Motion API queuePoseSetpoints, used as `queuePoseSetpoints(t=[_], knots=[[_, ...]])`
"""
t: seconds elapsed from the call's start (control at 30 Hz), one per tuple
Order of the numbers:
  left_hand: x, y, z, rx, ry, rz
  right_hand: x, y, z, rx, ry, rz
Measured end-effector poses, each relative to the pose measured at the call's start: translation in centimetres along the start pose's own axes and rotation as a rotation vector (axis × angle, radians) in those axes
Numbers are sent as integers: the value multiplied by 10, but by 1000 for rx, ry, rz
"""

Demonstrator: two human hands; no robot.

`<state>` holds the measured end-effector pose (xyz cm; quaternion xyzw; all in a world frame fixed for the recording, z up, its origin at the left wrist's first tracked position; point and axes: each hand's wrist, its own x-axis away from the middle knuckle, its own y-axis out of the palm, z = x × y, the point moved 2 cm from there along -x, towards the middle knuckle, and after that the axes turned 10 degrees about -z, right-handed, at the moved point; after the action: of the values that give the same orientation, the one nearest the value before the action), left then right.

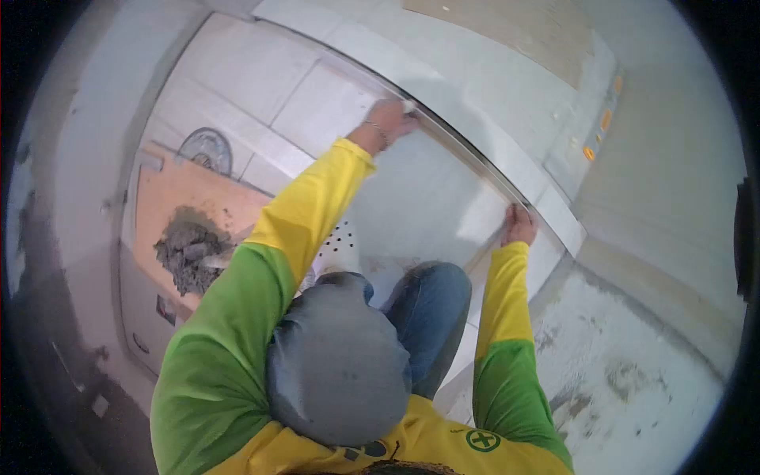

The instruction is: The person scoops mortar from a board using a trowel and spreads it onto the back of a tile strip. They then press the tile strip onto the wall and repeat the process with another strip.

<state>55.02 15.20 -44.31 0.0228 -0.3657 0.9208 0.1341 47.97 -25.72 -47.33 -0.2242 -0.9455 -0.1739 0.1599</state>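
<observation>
My left hand [388, 124] is closed at a long thin metal-looking strip [463, 148] that runs diagonally along the edge of the pale tiled surface. A small white bit shows by its fingertips, too small to name. Lower down the same strip, near its right end, my right hand [519, 225] pinches the edge between thumb and fingers. Between both arms lies a large pale tile [419, 190] in shadow, beside the strip. The undersides of the fingers are hidden in both hands.
At left, a tan board [158, 198] carries a heap of wet grey mortar [190, 249] with a tool partly in it. A round clear-looking disc [206, 150] lies beyond. A spirit level [606, 119] rests at right, near the wall. Brown sheet [514, 32] covers part of the far floor.
</observation>
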Motion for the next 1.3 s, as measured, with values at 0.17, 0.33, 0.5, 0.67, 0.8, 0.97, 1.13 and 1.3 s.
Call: queuePoseSetpoints(t=[0.17,0.33,0.5,0.67,0.8,0.97,1.13,1.3], knots=[[-7,-1,-7,-64,9,-14,-10,-13,9,68,-50,-101],[-11,-9,2,-189,-127,-134,-6,-7,7,52,-63,-90],[-11,-8,-5,-172,-56,-124,-5,-3,4,98,-61,-113],[-13,-22,-66,18,-470,194,-4,-3,3,108,-61,-119],[3,-80,-121,406,-653,738,0,3,1,81,-57,-130],[-12,-101,-154,418,-461,658,-7,-11,9,116,-41,-134],[-18,-99,-151,525,-431,683,-9,-9,7,105,-38,-212],[-14,-101,-144,517,-443,700,-10,1,5,85,-51,-100]])
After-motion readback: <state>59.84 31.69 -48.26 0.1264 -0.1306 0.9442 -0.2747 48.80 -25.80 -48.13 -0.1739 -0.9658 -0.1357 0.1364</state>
